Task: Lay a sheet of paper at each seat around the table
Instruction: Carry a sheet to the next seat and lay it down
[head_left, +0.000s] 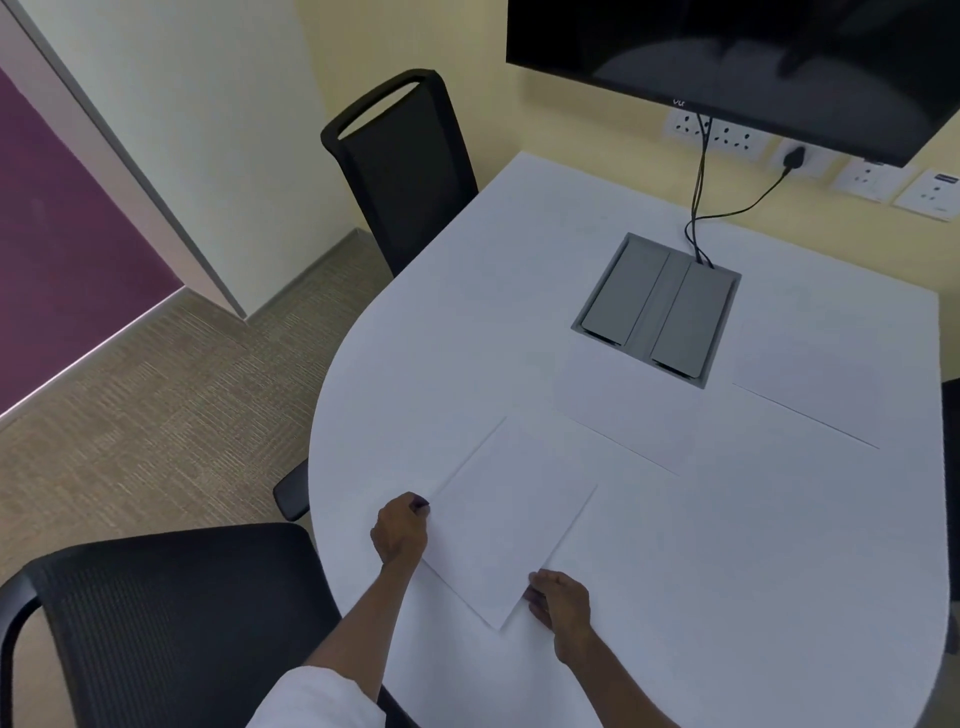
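A white sheet of paper (511, 525) lies at an angle near the front left edge of the white table (467, 322). My left hand (401, 527) grips its left edge. My right hand (560, 603) pinches its near right corner. A second sheet (623, 410) lies in the middle, just below the grey panel. A third sheet (821, 364) rests at the right side. All sheets are hard to tell from the white tabletop.
A black chair (171, 618) stands at the front left, close to my left arm. Another black chair (405, 171) stands at the far left. A grey cable box (657, 309) is set in the table, with black cables (698, 208) running to wall sockets under a dark screen (753, 57).
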